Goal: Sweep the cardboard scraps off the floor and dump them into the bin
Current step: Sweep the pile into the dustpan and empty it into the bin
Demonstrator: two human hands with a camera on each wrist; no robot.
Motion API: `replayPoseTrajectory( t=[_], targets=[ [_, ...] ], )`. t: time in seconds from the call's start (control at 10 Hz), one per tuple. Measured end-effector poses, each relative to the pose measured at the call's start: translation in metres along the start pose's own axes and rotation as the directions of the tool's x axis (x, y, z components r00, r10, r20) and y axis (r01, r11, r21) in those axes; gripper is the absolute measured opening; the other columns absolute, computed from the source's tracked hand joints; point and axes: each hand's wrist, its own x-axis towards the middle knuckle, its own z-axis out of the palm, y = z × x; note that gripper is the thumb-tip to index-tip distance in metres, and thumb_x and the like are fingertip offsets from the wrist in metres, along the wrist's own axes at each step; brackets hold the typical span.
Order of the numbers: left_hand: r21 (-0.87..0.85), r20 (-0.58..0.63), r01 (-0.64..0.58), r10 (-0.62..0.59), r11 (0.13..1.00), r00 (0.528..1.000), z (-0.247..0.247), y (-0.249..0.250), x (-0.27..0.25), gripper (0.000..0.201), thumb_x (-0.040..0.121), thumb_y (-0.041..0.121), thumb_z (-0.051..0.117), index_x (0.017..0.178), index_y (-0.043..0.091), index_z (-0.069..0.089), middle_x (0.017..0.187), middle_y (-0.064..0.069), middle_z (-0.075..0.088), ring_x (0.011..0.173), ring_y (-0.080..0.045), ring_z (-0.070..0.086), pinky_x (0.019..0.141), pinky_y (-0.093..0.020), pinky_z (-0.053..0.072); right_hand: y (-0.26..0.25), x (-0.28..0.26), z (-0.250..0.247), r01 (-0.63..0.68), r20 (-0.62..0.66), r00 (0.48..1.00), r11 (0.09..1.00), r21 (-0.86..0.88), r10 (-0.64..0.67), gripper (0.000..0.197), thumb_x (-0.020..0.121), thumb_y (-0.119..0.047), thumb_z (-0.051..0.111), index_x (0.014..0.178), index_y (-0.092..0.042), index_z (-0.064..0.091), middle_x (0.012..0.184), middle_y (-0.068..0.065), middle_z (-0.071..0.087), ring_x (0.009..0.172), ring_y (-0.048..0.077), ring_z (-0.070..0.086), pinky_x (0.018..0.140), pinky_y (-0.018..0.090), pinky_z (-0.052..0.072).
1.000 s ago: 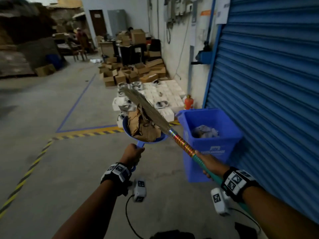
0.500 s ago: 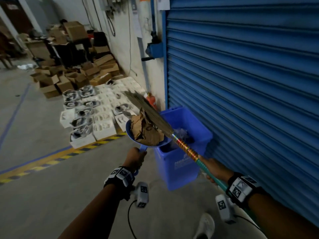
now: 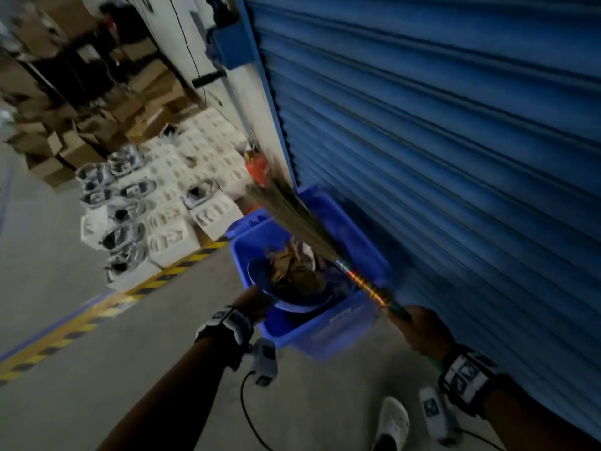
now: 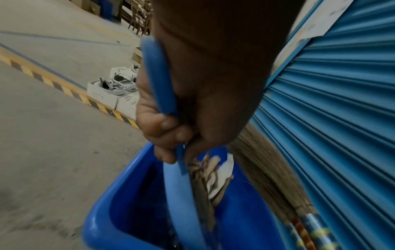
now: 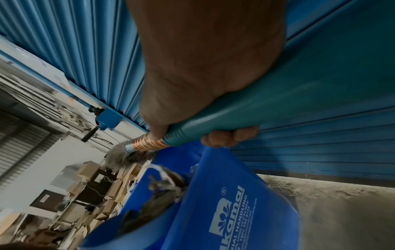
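My left hand (image 3: 252, 302) grips the handle of a blue dustpan (image 3: 299, 302) and holds it over the open blue bin (image 3: 338, 333). Brown cardboard scraps (image 3: 292, 271) are piled in the pan. In the left wrist view the fingers (image 4: 158, 132) curl round the dustpan handle (image 4: 159, 76), with scraps (image 4: 205, 170) above the bin's inside (image 4: 138, 203). My right hand (image 3: 419, 330) grips the teal handle (image 5: 278, 108) of a grass broom (image 3: 289, 209), whose bristles slant over the bin toward the shutter. The right wrist view shows the bin wall (image 5: 230, 203) close below.
A blue roller shutter (image 3: 455, 141) rises right behind the bin. White trays of headsets (image 3: 153, 216) and stacked cardboard boxes (image 3: 107, 125) lie to the far left. A yellow-black floor stripe (image 3: 97, 314) runs diagonally. A white shoe (image 3: 392, 421) stands near the bin.
I have stepped closer to the bin. The dustpan with its scraps has moved from beside the bin to over its opening, and the broom has swung along with it.
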Motion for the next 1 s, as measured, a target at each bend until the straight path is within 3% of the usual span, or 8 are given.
replayPoseTrajectory(
  t=[0.1,0.2,0.3,0.4,0.5,0.6,0.8,1.0],
  targets=[
    [-0.004,0.084,0.118,-0.117,0.993,0.99,0.001,-0.006,0.033,0.021,0.091,0.019,0.059,0.108,0.008,0.058,0.103,-0.013,0.062,0.064,-0.011,0.053,0.052,-0.025,0.043,-0.001,0.018,-0.005,0.003,0.01,1.0,1.0,-0.01,-0.003,0.05,0.084,-0.069,0.051,0.056,-0.028,0.057,0.052,0.0,0.056,0.057,0.026,0.061,0.055,0.032,0.047],
    [-0.028,-0.009,0.138,-0.138,0.99,0.99,-0.01,0.026,0.008,0.007,0.093,0.013,0.055,0.1,0.012,0.053,0.087,-0.007,0.058,0.062,-0.013,0.05,0.047,-0.023,0.042,-0.014,0.033,-0.002,-0.012,0.03,0.999,1.0,0.006,0.012,0.047,0.084,-0.067,0.052,0.055,-0.031,0.057,0.051,-0.002,0.052,0.054,0.022,0.055,0.054,0.033,0.047],
    [-0.038,-0.022,0.101,-0.102,0.994,0.995,-0.028,0.034,0.006,0.021,0.093,0.001,0.051,0.078,0.016,0.05,0.074,0.001,0.048,0.061,-0.009,0.047,0.052,-0.022,0.043,-0.03,0.049,0.001,-0.029,0.032,0.999,0.999,0.027,0.028,0.054,0.084,-0.067,0.052,0.053,-0.023,0.047,0.052,-0.004,0.051,0.055,0.02,0.053,0.054,0.03,0.043],
    [-0.068,-0.013,0.064,-0.065,0.996,0.998,-0.051,0.047,0.003,0.029,0.093,0.003,0.051,0.072,0.021,0.046,0.07,0.002,0.045,0.058,-0.009,0.043,0.046,-0.02,0.041,-0.055,0.057,0.004,-0.013,0.029,0.999,1.0,-0.024,0.014,0.054,0.083,-0.069,0.052,0.055,-0.023,0.048,0.052,-0.003,0.052,0.053,0.021,0.054,0.054,0.033,0.047],
    [-0.016,0.055,-0.006,0.006,1.0,0.998,-0.064,0.048,0.002,0.006,0.097,0.01,0.049,0.091,0.01,0.047,0.059,-0.002,0.034,0.048,-0.013,0.027,0.043,-0.023,0.026,-0.082,0.071,0.009,0.028,0.01,1.0,0.998,-0.062,-0.027,0.062,0.078,-0.074,0.052,0.068,-0.014,0.06,0.065,0.01,0.064,0.062,0.027,0.063,0.061,0.038,0.052],
    [-0.086,0.024,-0.037,0.039,0.996,0.999,-0.079,0.041,0.008,0.021,0.097,0.016,0.049,0.077,0.011,0.044,0.038,0.004,0.032,0.033,-0.008,0.022,0.036,-0.018,0.021,-0.118,0.084,0.013,0.084,-0.014,0.996,0.987,-0.134,-0.087,0.056,0.08,-0.067,0.059,0.073,-0.011,0.061,0.072,0.011,0.064,0.068,0.027,0.061,0.061,0.036,0.047],
    [-0.339,-0.138,-0.104,0.06,0.935,0.989,-0.096,0.019,-0.012,0.04,0.096,0.014,0.054,0.063,0.014,0.031,0.036,0.007,0.025,0.033,-0.009,0.019,0.034,-0.017,0.016,-0.19,0.108,0.035,0.208,0.092,0.977,0.949,-0.237,-0.192,0.036,0.065,-0.044,0.062,0.086,-0.015,0.061,0.079,0.012,0.065,0.08,0.032,0.065,0.062,0.036,0.048],
    [-0.483,-0.264,-0.007,-0.138,0.876,0.955,-0.105,-0.017,-0.042,0.04,0.087,0.032,0.061,0.061,0.012,0.039,0.046,-0.001,0.032,0.039,-0.015,0.022,0.043,-0.023,0.019,-0.23,0.129,0.059,0.423,0.236,0.898,0.876,-0.232,-0.371,0.031,0.08,-0.021,0.072,0.104,-0.009,0.056,0.098,0.014,0.064,0.091,0.032,0.061,0.074,0.036,0.043]
  ],
)
